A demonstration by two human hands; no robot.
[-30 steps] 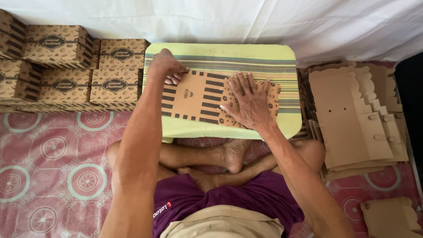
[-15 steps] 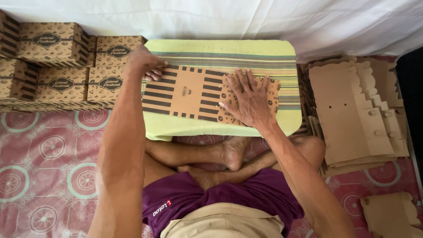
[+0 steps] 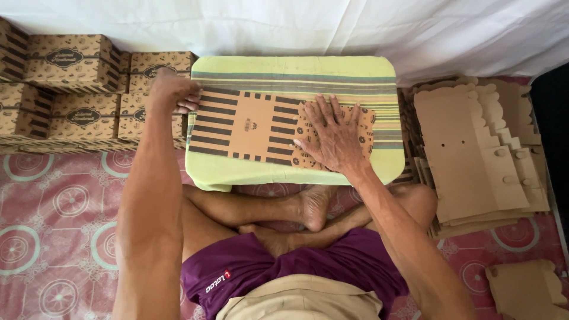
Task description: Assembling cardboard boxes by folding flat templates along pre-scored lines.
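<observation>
Printed carton blank (image 3: 255,125) flat on green table (image 3: 296,68): right hand (image 3: 335,137) splayed, pins blank's right end; left hand (image 3: 173,92) curled, grips left edge.

left hand (image 3: 175,92) curled, right hand (image 3: 332,139) flat (fingers spread)

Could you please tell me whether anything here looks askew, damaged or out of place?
Nothing stands out. The flat printed brown cardboard box blank lies square on the green striped cushion, left hand at its end, right hand pressing it flat.
</observation>
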